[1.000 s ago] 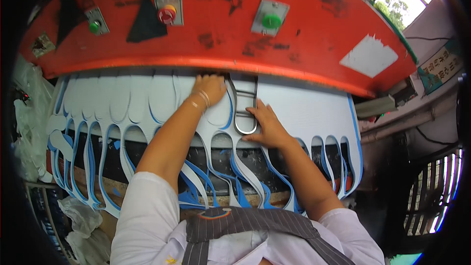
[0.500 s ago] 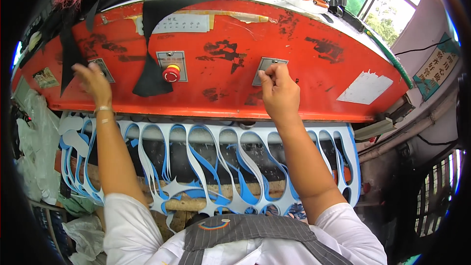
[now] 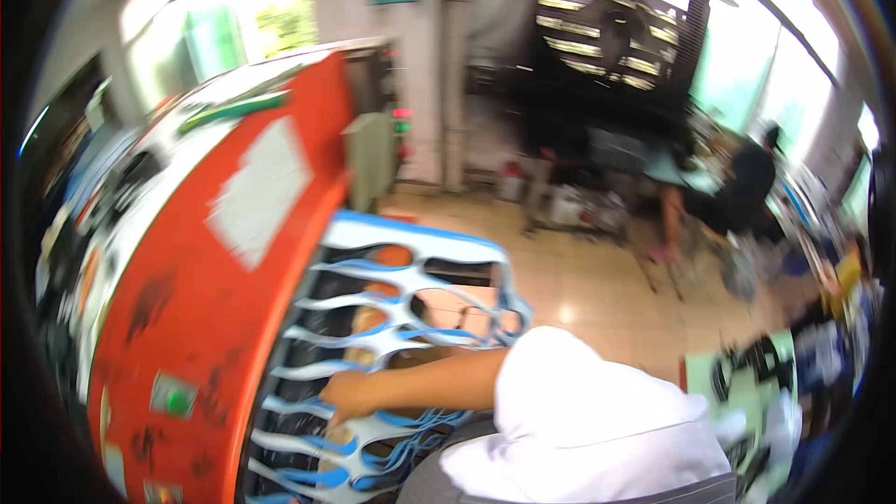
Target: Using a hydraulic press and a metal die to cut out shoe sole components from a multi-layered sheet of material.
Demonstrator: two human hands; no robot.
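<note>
One bare arm stretched out to the left, the other out of sight

The person's right hand [image 3: 347, 396] shows at the end of a bare forearm that runs nearly level across the lower middle of the view, coming out of a short white sleeve at the shoulder. The hand lies low with its fingers [image 3: 329, 408] curled loosely downward; motion blur hides whether they close on anything. The wrist looks straight, in line with the forearm. The left hand and arm do not show anywhere.
</note>
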